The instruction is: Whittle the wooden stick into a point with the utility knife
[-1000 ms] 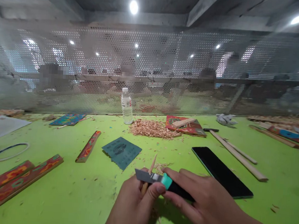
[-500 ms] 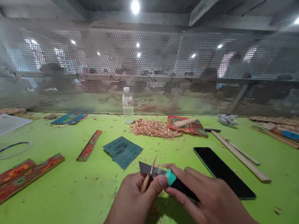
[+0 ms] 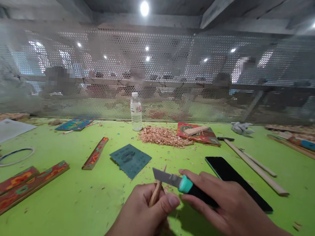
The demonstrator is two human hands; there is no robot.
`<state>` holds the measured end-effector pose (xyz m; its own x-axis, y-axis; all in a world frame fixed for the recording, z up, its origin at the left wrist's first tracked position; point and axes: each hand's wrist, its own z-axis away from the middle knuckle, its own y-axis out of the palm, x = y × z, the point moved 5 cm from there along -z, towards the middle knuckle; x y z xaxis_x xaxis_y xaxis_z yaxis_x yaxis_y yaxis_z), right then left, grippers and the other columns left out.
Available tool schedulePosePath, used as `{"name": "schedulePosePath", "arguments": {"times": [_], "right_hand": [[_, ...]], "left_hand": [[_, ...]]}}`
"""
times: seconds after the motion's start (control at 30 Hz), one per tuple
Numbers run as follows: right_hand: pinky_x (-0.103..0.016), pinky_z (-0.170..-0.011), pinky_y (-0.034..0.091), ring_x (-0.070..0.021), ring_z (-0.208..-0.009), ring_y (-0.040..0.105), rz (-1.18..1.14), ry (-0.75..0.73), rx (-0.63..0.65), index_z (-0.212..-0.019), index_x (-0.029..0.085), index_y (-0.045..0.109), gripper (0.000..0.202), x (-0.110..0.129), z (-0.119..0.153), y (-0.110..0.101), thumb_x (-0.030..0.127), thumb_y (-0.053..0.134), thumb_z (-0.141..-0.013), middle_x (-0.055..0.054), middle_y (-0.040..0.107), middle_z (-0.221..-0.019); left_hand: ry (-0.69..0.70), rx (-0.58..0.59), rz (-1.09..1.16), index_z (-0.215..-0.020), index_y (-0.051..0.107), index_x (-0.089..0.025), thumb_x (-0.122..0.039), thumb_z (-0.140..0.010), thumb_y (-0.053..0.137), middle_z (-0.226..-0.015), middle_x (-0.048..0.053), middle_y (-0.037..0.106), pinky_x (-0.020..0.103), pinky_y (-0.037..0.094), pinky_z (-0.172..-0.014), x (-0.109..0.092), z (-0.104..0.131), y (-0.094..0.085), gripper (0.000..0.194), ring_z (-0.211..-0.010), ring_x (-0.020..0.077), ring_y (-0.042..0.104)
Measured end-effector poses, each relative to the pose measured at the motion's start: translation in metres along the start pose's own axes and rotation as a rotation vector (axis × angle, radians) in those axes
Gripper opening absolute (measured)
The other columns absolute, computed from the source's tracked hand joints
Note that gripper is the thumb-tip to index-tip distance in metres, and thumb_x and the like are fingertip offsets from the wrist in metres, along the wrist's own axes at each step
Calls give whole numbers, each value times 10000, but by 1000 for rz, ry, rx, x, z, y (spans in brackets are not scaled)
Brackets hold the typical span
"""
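Note:
My left hand (image 3: 145, 210) is closed around a thin wooden stick (image 3: 156, 192), whose narrow tip points up and away from me. In my right hand (image 3: 221, 205) is a utility knife (image 3: 186, 185) with a black handle and a teal collar. Its bare blade reaches left, over or just beside the stick's tip; whether they touch I cannot tell. A dark green sheet (image 3: 130, 160) lies flat just beyond my left hand. Beneath my hands, wood shavings on the green table are partly hidden.
A black phone (image 3: 239, 183) lies beside my right hand, near a long wooden rod (image 3: 256, 168). Behind are a water bottle (image 3: 136, 113) and a heap of shavings (image 3: 164, 136). Painted strips (image 3: 25, 191) and a white ring (image 3: 14, 157) lie left. A perforated screen (image 3: 164, 97) stands behind.
My right hand and the knife have moved slightly right, away from my left thumb. The blade has shifted toward the stick's tip. My left hand still grips the stick, slightly lower in view.

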<state>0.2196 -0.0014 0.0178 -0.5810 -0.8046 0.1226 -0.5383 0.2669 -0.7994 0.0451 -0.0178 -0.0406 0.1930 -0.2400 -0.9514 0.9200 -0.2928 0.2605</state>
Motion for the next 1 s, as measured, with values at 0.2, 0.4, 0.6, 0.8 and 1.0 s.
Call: {"name": "schedulePosePath", "arguments": {"times": [0.2, 0.4, 0.6, 0.8, 1.0], "right_hand": [[-288, -596, 599, -203, -727, 807, -47, -98, 126, -1336, 150, 669, 501, 9, -2, 2, 485, 338, -1165, -94, 830, -941], [-282, -552, 553, -175, -687, 794, 83, -137, 23, -1307, 144, 650, 491, 17, -2, -6, 448, 286, -1181, -57, 810, -875], [-288, -518, 527, -161, -604, 751, 151, -129, -30, -1325, 156, 626, 434, 22, -1, -6, 430, 322, -1181, -26, 766, -793], [-310, -517, 562, -194, -631, 769, 146, -80, -45, -1336, 153, 644, 438, 24, 0, -4, 432, 350, -1170, -67, 787, -831], [-309, -556, 576, -208, -660, 766, 67, -6, -95, -1424, 193, 617, 389, 12, 6, -4, 415, 479, -1136, -79, 796, -902]], "left_hand": [[45, 49, 71, -848, 626, -163, -682, -692, 914, -650, -59, 520, 191, 302, -481, -9, 2, 7, 613, -518, 53, 384], [-21, 115, -35, -695, 538, -216, -824, -778, 740, -404, -116, 367, 203, 232, -381, 1, 2, 6, 646, -350, 52, 262], [34, 63, -148, -545, 500, -210, -913, -771, 637, -375, -68, 388, 210, 202, -371, -2, 2, 5, 751, -329, 52, 291], [-1, -8, -16, -606, 530, -220, -913, -654, 743, -376, -96, 379, 202, 189, -322, -7, 0, 11, 727, -304, 52, 257], [-33, 49, -101, -419, 487, -224, -1019, -690, 545, -302, -57, 338, 231, 154, -314, -2, -1, 8, 842, -260, 50, 223]]}}
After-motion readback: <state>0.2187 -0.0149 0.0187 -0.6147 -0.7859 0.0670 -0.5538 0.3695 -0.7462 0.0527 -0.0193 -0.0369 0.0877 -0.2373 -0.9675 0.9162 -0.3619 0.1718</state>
